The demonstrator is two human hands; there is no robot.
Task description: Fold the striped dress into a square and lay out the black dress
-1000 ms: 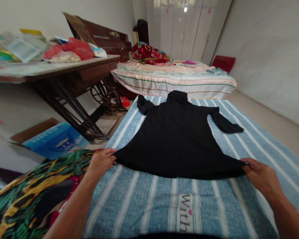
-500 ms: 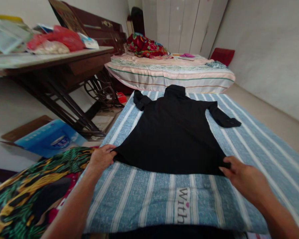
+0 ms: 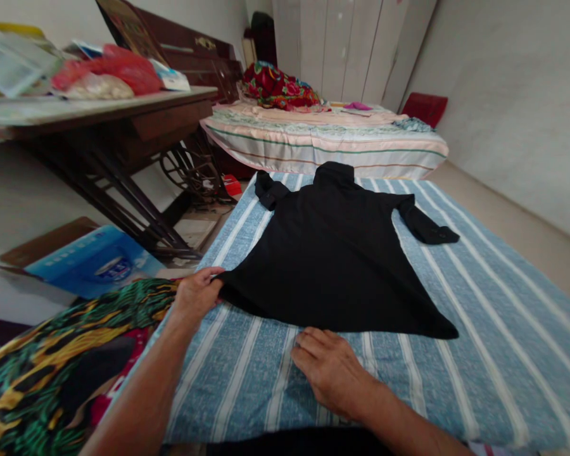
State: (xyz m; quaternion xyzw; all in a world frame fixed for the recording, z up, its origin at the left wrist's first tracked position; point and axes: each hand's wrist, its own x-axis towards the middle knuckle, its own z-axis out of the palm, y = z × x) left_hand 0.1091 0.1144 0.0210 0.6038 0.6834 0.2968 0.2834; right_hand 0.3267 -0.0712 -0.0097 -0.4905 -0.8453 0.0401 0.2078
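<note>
A black shirt (image 3: 332,253) lies spread out, its collar at the far end, its sleeves out to both sides and its hem toward me. My left hand (image 3: 198,294) is closed on the hem's left corner, which it lifts slightly. At the middle-left of the hem, my right hand (image 3: 330,370) has its fingers curled together, knuckles up. They come right up to the hem, but no cloth shows in them; the fingertips are partly hidden. The shirt's right hem corner lies flat and free. Underneath is a blue and white striped cloth (image 3: 494,304).
Left stands a sewing machine table (image 3: 171,114) with a red plastic bag (image 3: 118,69) on top. Below it is a blue box (image 3: 99,263), and nearer me a patterned fabric (image 3: 42,361). A bed (image 3: 323,142) stands beyond the striped surface, with a wardrobe (image 3: 335,50) behind.
My right hand has let go of the shirt's right hem corner and moved left along the hem. That corner now lies down. My left hand keeps its hold, almost unmoved.
</note>
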